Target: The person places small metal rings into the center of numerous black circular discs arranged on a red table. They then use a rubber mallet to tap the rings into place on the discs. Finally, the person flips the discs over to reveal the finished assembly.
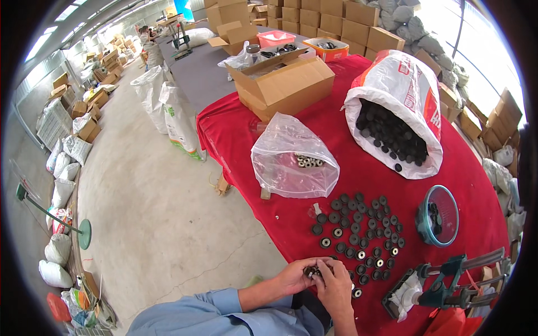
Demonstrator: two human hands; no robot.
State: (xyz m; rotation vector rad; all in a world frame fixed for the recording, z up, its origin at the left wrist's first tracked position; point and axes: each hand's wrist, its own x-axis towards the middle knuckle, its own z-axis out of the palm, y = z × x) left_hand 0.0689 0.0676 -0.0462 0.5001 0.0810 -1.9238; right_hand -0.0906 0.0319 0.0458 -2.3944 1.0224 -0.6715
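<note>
Blue shirt cloth (190, 319) lies nearest us, along the bottom of the frame. Just above, at lower centre, our left hand (295, 276) is cupped around small dark and shiny pieces (312, 271); our right hand (335, 283) bends its fingers over them, but we cannot tell whether it pinches one. Since we hold them loose at the edge of the red cloth (358, 173), a slack palm could spill some onto the concrete floor (168, 224). Beyond our fingers, black discs (355, 228) lie close together, only some showing metal centres; a brushing forearm could jumble them. At right, a teal basket (450, 215) holds a few dark pieces (434, 217). Mid-frame, a clear plastic bag (277, 168) contains metal rings (310, 162). Upper right, a white sack (400, 78) lies with its mouth toward us, heaped with more black discs (392, 131) that could tumble out if knocked. Farther up, we cannot make out what the open cardboard box (302, 84) holds.
</note>
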